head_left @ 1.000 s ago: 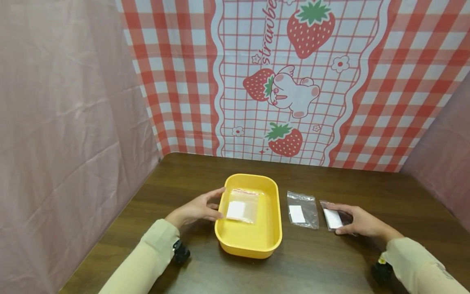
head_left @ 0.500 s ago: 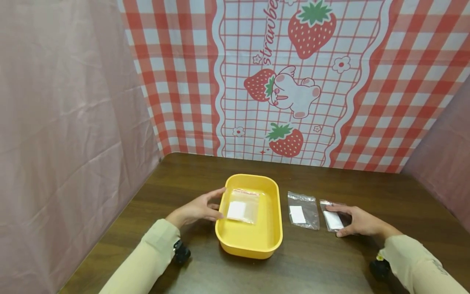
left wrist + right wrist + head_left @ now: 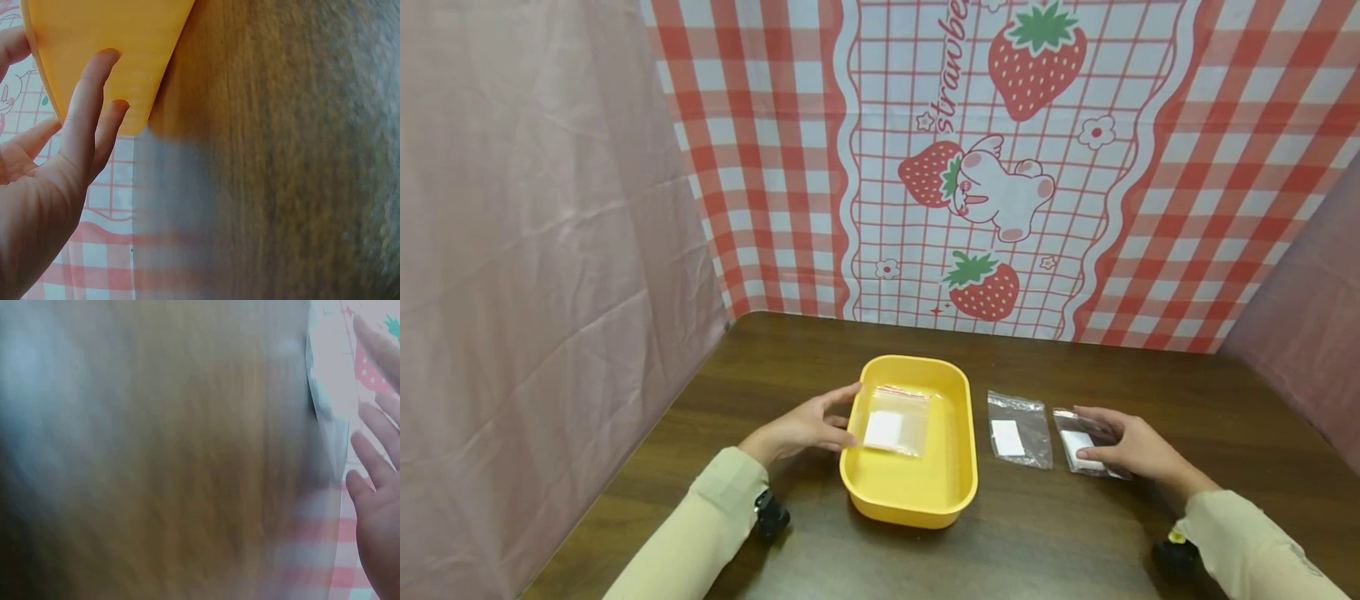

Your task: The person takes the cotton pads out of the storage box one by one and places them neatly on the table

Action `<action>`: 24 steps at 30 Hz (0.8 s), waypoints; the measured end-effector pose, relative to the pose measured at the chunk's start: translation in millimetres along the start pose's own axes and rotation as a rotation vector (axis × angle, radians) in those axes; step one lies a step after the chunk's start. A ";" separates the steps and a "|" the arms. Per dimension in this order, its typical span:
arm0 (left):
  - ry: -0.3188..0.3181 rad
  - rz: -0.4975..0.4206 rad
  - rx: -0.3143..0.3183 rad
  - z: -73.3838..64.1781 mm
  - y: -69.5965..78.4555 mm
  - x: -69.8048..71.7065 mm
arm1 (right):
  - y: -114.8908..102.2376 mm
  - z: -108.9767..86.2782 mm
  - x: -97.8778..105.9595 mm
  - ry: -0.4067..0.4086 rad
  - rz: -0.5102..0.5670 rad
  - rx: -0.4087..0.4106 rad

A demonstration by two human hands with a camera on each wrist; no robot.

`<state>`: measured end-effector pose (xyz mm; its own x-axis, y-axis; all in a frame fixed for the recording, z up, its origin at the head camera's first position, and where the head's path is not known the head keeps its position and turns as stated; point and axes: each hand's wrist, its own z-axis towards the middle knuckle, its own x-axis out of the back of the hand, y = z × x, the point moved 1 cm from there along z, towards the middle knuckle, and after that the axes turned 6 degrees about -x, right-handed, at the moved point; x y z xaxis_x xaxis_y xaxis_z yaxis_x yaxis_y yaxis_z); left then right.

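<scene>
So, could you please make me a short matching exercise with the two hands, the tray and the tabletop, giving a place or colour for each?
1. Left hand
2. Right hand
3. Tray
4. Tabletop

A. Dark brown
B. Partly over the rightmost clear bag
C. Yellow
D. At the side of the tray

Right pairs: 1-D, 2-B, 3-C, 4-A.
</scene>
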<state>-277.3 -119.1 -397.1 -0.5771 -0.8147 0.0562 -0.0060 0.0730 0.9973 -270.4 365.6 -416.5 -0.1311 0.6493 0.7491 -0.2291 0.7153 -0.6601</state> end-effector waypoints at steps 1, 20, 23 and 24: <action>0.000 0.000 -0.001 -0.1 0.1 -0.1 | -1.2 -0.5 -1.3 0.018 0.009 -0.012; 0.001 -0.009 -0.005 -1.4 0.3 -1.1 | -42.5 2.8 -29.3 0.258 0.218 -0.058; -0.003 -0.003 -0.007 -1.3 0.1 -0.9 | -48.5 4.6 -33.4 0.264 0.238 -0.039; -0.004 -0.001 -0.007 -1.3 0.2 -0.8 | -50.7 5.3 -34.7 0.268 0.247 -0.033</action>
<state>-275.8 -119.1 -397.0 -0.5802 -0.8127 0.0545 -0.0013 0.0679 0.9977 -259.4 305.5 -408.8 0.0797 0.8449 0.5290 -0.1906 0.5338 -0.8238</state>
